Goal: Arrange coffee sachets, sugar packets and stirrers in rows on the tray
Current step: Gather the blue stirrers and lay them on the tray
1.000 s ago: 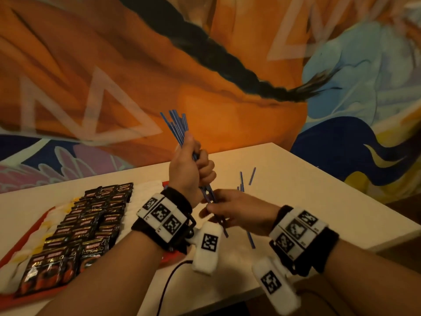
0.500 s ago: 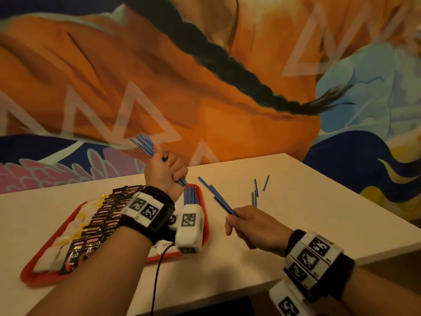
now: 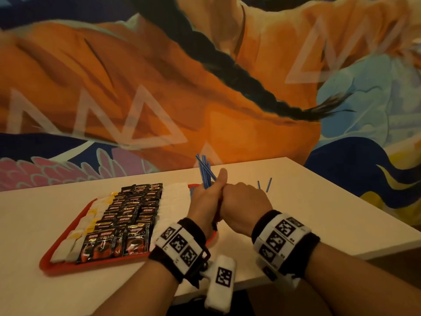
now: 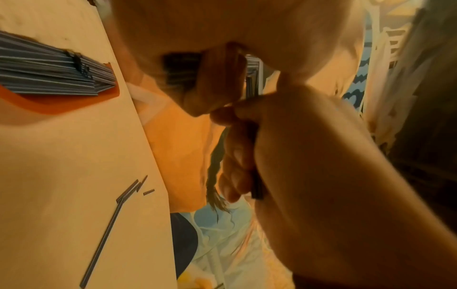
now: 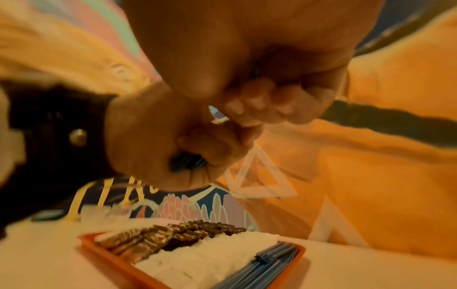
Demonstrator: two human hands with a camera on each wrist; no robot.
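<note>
Left hand (image 3: 206, 197) fists the blue stirrers (image 3: 205, 171); right hand (image 3: 245, 205) curls round their lower ends. Square the ends (loosely), then lay them beside the tray (image 3: 68, 233) row.

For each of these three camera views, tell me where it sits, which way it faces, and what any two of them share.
Head: worn on the head, facing forward and down over the white table; both forearms, left hand and right hand meet around a bundle of blue stirrers.
Left wrist: looks along the left hand toward the right hand; loose stirrers lie on the table.
Right wrist: looks along the right hand at the left hand and down at the red tray.
Shared: both wrist views show stirrers already laid on the tray.
</note>
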